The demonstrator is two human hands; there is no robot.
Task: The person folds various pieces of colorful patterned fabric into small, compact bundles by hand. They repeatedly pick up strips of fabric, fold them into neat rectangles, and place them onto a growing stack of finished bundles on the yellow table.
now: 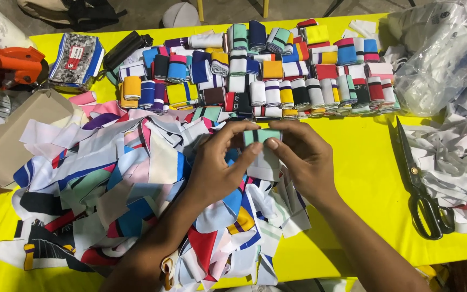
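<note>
My left hand (217, 165) and my right hand (302, 156) meet over the middle of a yellow table (360, 178). Together they pinch a small rolled strip of fabric (261, 136), mint green with a dark stripe, and a white tail hangs below it. Under my hands lies a loose heap of cut fabric pieces (120, 178) in white, blue, red and pink. Beyond my hands stand rows of finished fabric rolls (277, 70) in many colours, packed side by side.
Large black-handled scissors (420, 184) lie at the right. White fabric strips (455, 157) and a clear plastic bag (439, 54) fill the right edge. A cardboard box (14, 138), an orange tool (6, 65) and a patterned pouch (77, 59) sit left.
</note>
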